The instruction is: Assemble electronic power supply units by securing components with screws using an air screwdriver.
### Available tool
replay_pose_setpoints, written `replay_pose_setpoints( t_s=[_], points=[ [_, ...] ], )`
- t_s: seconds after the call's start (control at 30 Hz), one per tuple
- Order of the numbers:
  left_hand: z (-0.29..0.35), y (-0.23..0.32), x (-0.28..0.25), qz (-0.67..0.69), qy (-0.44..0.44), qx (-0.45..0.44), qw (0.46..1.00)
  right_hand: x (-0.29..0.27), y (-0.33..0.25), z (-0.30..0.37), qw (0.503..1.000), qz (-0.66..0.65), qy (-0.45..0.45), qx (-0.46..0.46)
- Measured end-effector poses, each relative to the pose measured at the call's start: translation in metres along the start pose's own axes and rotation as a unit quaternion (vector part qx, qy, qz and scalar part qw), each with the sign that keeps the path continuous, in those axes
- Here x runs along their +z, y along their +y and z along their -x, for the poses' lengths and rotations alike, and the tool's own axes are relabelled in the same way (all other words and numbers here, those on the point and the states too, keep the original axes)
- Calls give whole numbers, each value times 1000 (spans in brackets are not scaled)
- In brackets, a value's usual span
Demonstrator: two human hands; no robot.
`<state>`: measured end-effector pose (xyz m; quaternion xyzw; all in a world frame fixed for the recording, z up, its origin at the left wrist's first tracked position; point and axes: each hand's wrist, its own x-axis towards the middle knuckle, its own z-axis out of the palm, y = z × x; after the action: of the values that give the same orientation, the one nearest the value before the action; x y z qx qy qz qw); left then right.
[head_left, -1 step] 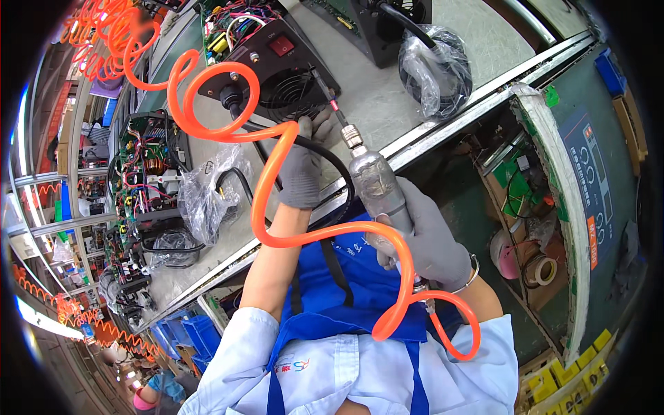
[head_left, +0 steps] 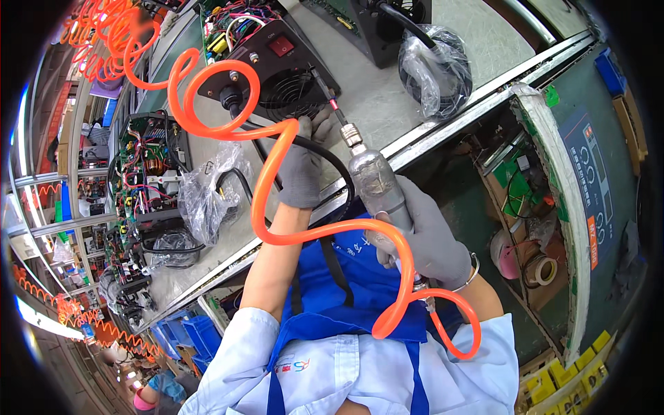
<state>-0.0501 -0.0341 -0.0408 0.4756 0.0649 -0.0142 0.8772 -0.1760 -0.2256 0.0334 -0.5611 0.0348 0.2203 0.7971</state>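
My right hand (head_left: 432,242) is closed around a pneumatic screwdriver (head_left: 377,183), a grey metal tool tilted up and to the left. Its thin bit (head_left: 325,90) reaches the black fan panel (head_left: 252,66) beside the fan grille (head_left: 287,93); whether the tip sits on a screw is too small to tell. At the panel's lower edge, below the fan, my gloved left hand (head_left: 302,166) has its fingers bent against the panel, partly hidden by the orange air hose (head_left: 277,159). A black cable (head_left: 339,162) loops beside that wrist. The panel carries a red switch (head_left: 281,46) and brass terminals.
A second black unit (head_left: 387,34) stands at the far right with a bagged cable coil (head_left: 436,72). On the left is an open circuit assembly (head_left: 149,159) beside a plastic bag (head_left: 214,190). The metal bench edge (head_left: 484,97) runs diagonally. Tape rolls (head_left: 541,270) lie on a lower shelf.
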Motion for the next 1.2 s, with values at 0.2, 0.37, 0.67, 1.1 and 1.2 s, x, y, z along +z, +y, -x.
replay_pose_setpoints(
  t_s=[0.2, 0.37, 0.67, 1.1, 1.2],
  points=[
    [-12, -5, -12, -11, -6, 36, 999, 3, -4, -12, 1000, -4, -1, -4],
    [-13, -5, -10, -29, -10, 29, 999, 2, -5, -18, 1000, -12, -24, 1],
    [-25, -8, -14, -39, 18, 13, 999, 5, -3, -23, 997, -67, -43, -14],
    [-41, -8, -17, 25, 52, -97, 994, 13, 0, -24, 996, -69, -32, -44],
    [-39, -10, -7, 17, 53, -97, 994, 10, -9, -21, 990, -129, -47, 33]
  ],
)
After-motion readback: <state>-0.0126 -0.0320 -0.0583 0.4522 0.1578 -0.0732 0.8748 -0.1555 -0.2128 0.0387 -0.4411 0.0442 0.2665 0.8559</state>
